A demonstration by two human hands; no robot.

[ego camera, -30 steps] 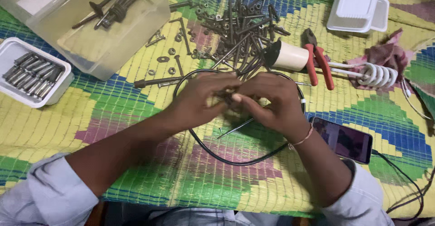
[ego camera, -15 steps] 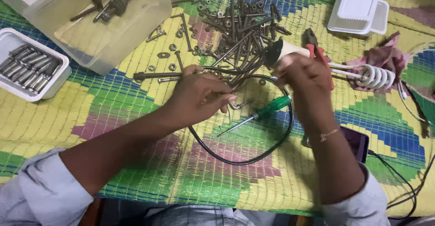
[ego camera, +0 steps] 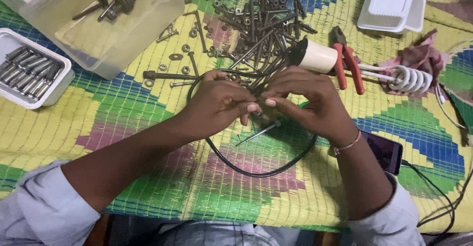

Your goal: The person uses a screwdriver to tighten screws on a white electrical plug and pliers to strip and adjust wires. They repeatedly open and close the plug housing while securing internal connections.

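Note:
My left hand (ego camera: 217, 103) and my right hand (ego camera: 313, 103) meet fingertip to fingertip over the woven mat. Between them they pinch a small metal piece that the fingers mostly hide. Just beyond the fingertips starts a pile of dark bolts and nuts (ego camera: 256, 24). Under my right hand lies a green-handled screwdriver, its thin shaft (ego camera: 258, 132) pointing towards me. A black cable (ego camera: 256, 172) loops on the mat around and below both hands.
Red-handled pliers (ego camera: 347, 63) and a white roll (ego camera: 319, 56) lie right of the pile, with a white coil (ego camera: 411, 78) beyond. A phone (ego camera: 387, 152) sits by my right wrist. A clear tub (ego camera: 98, 29), a white tray of metal pieces (ego camera: 29, 71) and white containers (ego camera: 394, 4) ring the mat.
Half a second ago my right hand was up by the bolt pile near the white roll. It has come back down to meet my left hand and covers the screwdriver handle again.

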